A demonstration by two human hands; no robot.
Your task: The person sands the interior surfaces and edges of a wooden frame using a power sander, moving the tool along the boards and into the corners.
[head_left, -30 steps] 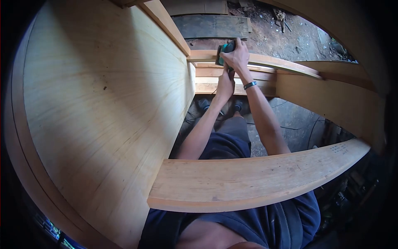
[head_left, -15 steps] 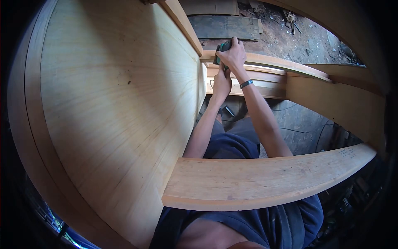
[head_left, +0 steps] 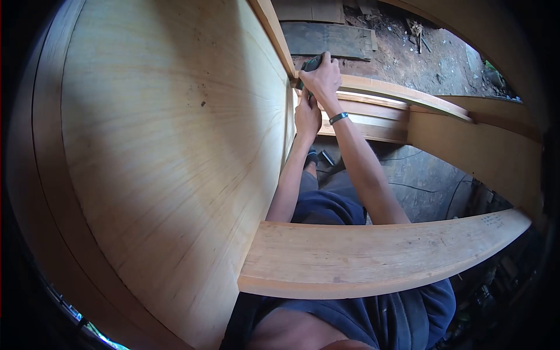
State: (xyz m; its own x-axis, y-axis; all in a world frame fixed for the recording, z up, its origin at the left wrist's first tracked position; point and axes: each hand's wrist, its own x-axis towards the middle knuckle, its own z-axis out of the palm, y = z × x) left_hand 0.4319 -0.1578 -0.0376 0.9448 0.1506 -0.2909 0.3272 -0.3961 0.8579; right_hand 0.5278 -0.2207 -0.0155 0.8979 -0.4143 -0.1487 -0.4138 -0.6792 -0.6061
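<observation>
Your right hand [head_left: 319,76] is clamped over the top of a green power tool [head_left: 309,63], fingers wrapped down around its body, so only a dark green sliver of the tool shows at the hand's far left edge. The tool sits at the far end of the frame, right in the corner where the far crosspiece [head_left: 402,93] meets the big pale wood panel [head_left: 163,134] on your left. A dark wristband [head_left: 338,118] circles your right wrist just nearer than that hand. Your left hand [head_left: 307,115] is directly below and nearer than the right one, touching its underside, with the fingers curled in tight; what they close on is hidden, so you cannot tell from this view whether they grip the tool's lower part or only brace against the crosspiece. Both forearms reach away from you through the open middle of the frame. Close to your body, a thick, light-coloured near crosspiece [head_left: 361,256] runs from the panel across to the right, over your navy shorts [head_left: 329,207]. A second wood panel [head_left: 484,146] forms the right side of the frame. Below your arms your shoes [head_left: 319,156] stand on a dark floor, and beyond the far crosspiece lie dark planks [head_left: 332,38] on bare dirt ground [head_left: 431,52].
</observation>
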